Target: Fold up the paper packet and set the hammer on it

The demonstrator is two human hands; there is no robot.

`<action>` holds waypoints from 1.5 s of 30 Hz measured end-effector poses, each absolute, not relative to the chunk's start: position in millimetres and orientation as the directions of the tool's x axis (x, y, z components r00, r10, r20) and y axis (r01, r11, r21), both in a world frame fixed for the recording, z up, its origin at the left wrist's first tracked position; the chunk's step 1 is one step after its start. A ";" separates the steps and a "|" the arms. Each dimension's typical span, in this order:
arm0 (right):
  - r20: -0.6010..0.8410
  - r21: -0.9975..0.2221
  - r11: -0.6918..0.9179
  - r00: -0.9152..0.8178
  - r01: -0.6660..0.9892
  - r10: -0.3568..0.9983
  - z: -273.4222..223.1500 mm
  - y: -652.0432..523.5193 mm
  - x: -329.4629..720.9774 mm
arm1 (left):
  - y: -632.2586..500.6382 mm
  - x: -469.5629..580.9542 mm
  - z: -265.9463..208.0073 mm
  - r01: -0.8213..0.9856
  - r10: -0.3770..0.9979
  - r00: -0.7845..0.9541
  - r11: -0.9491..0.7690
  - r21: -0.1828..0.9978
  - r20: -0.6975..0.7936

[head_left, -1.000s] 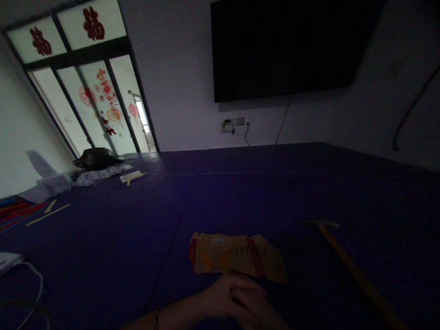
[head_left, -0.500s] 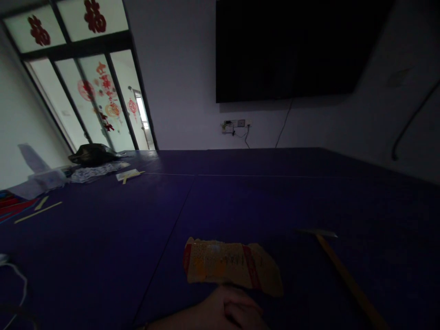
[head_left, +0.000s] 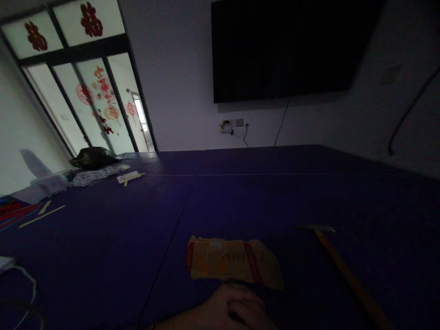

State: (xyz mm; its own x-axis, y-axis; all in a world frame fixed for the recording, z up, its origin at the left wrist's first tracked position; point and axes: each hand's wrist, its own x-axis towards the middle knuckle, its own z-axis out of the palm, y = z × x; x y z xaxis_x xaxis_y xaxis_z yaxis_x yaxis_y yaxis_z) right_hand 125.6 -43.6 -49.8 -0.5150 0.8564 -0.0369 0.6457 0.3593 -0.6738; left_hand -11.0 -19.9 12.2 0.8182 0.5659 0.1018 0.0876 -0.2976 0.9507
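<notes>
My left hand (head_left: 220, 306) comes in from the bottom edge and rests folded together with my right hand (head_left: 250, 315), just on the near side of a cardboard piece. Both hands look closed, with no object visible in them; the lower part of the right hand is cut off by the frame. The torn brown cardboard piece (head_left: 233, 260) lies flat, with red bands and print on it. To the right lies a hammer (head_left: 347, 272) with a thin, pointed metal head and a wooden handle running toward the bottom right corner.
A dark blue-purple tabletop (head_left: 137, 238) with seams stretches to the wall. Along its left side are a black bag (head_left: 92, 158), plastic bags (head_left: 44, 187), red and blue items (head_left: 17, 211), yellowish strips (head_left: 41, 216) and a white cable (head_left: 32, 284). A large screen (head_left: 295, 50) hangs ahead.
The view has shifted slightly. My folded hands sit a little farther right in the picture. The cardboard and hammer stay in place on the table.
</notes>
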 end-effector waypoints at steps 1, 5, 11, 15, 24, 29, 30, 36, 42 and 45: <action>-0.025 -0.664 0.367 -0.510 0.652 0.860 -47.1 -42.6 123.3 | -19.6 -10.6 14.7 0.076 0.567 0.816 -0.300 0.951 0.114; 0.142 -0.665 0.460 -0.505 0.588 0.851 -26.1 -44.3 118.6 | -19.3 -10.0 23.1 0.069 0.569 0.814 -0.288 0.955 0.113; 0.392 -0.655 0.598 -0.468 0.462 0.792 14.3 -59.3 118.9 | -26.8 -17.8 17.0 0.068 0.711 0.557 -0.553 0.830 0.429; 0.487 -0.625 0.551 -0.276 0.553 0.829 47.9 -44.2 144.1 | -21.9 -23.0 8.8 0.395 0.678 0.477 -0.733 0.553 0.559; 0.151 -0.728 0.353 -0.365 0.587 0.919 67.7 81.6 214.0 | -4.9 -22.6 4.6 0.774 0.706 0.586 -0.634 -0.016 0.398; -0.068 -0.754 0.279 -0.494 0.595 0.867 37.0 99.8 201.5 | -2.5 -20.3 5.1 0.785 0.748 0.600 -0.619 -0.028 0.284; -0.094 -0.751 0.272 -0.505 0.602 0.858 33.5 100.7 199.0 | -1.9 -19.7 5.1 0.787 0.753 0.599 -0.616 -0.027 0.272; -0.178 -0.678 0.223 -0.451 0.701 0.875 27.7 99.9 194.0 | 2.1 -18.6 7.0 0.796 0.771 0.595 -0.605 -0.032 0.226; -0.178 -0.512 0.078 -0.195 0.855 0.965 28.8 71.2 195.8 | 12.5 -26.9 15.2 0.799 0.784 0.597 -0.601 -0.034 0.174; -0.140 -0.438 -0.036 -0.029 0.898 0.990 25.8 46.2 195.6 | 23.6 -26.5 18.9 0.782 0.769 0.621 -0.621 -0.057 0.149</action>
State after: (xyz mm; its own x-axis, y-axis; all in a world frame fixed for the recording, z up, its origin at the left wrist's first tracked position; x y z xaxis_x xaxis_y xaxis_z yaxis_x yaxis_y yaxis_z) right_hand 195.6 46.2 25.8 -0.0294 0.9897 -0.1404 0.8980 -0.0356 -0.4385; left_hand -26.5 23.6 18.9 0.6215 0.7692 0.1486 0.7819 -0.6208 -0.0566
